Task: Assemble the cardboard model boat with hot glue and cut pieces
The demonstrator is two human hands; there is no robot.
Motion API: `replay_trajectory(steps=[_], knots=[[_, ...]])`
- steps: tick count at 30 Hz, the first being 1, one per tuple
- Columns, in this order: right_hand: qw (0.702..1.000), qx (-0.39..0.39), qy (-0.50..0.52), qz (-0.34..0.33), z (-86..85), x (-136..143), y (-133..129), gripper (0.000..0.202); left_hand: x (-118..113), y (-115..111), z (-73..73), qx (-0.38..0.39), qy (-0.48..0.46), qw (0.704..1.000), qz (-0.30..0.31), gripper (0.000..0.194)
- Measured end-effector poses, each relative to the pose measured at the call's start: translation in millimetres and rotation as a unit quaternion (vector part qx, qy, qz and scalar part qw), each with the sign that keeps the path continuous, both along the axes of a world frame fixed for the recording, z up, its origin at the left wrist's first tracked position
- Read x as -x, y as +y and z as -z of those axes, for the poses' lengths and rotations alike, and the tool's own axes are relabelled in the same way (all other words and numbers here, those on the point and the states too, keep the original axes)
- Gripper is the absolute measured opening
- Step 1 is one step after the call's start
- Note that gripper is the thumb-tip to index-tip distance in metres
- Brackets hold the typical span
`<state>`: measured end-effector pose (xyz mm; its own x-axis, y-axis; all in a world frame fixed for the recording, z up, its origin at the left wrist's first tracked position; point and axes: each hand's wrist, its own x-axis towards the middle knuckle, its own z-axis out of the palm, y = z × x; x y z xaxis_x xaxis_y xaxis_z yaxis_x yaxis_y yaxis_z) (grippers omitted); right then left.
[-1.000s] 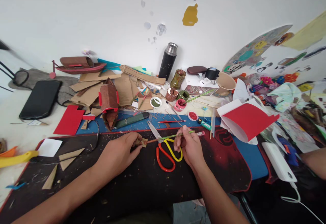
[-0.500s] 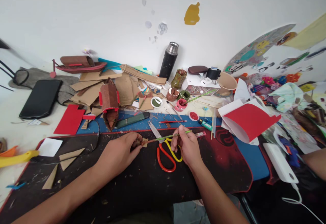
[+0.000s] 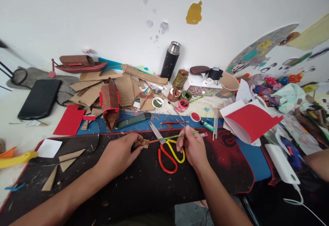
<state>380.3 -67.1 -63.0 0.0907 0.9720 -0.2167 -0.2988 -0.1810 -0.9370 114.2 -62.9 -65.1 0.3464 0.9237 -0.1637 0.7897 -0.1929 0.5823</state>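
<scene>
Between the fingers of my right hand (image 3: 193, 147) is a thin paintbrush (image 3: 169, 137) with a green handle, its brown-stained end pointing left. My left hand (image 3: 123, 152) pinches a small piece of cardboard (image 3: 146, 143), partly painted brown and mostly hidden by the fingers. The brush end meets or nearly meets this piece. Under the brush lie open scissors (image 3: 168, 162) with one red and one yellow handle. Beyond my hands stand paint jars: a brown one (image 3: 174, 95), a green one (image 3: 186, 96) and a pink-red one (image 3: 182, 106), which holds another brush.
A brown cardboard boat (image 3: 110, 99) with red trim sits behind my left hand. Cardboard scraps (image 3: 128, 90) pile up behind it. A black flask (image 3: 170, 61) stands by the wall. Red paper (image 3: 254, 119) lies at right, near a white power strip (image 3: 282, 164) and another person's arm (image 3: 318, 164).
My right hand has shifted slightly to the right with the brush, whose painted end has drawn back a little. My left hand holds the cardboard piece in nearly the same place.
</scene>
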Motion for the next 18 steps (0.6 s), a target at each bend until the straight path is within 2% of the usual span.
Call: replay_trajectory(steps=[8, 18], knots=[[0.999, -0.002, -0.032, -0.030, 5.5, 7.0, 0.6, 0.056, 0.2, 2.4, -4.2, 0.018, 0.026, 0.999, 0.006, 0.009], [1.000, -0.003, 0.000, 0.008, 2.7, -0.1, 2.0, 0.052, -0.1, 2.7, -4.5, 0.035, 0.034, 0.999, -0.001, 0.014]])
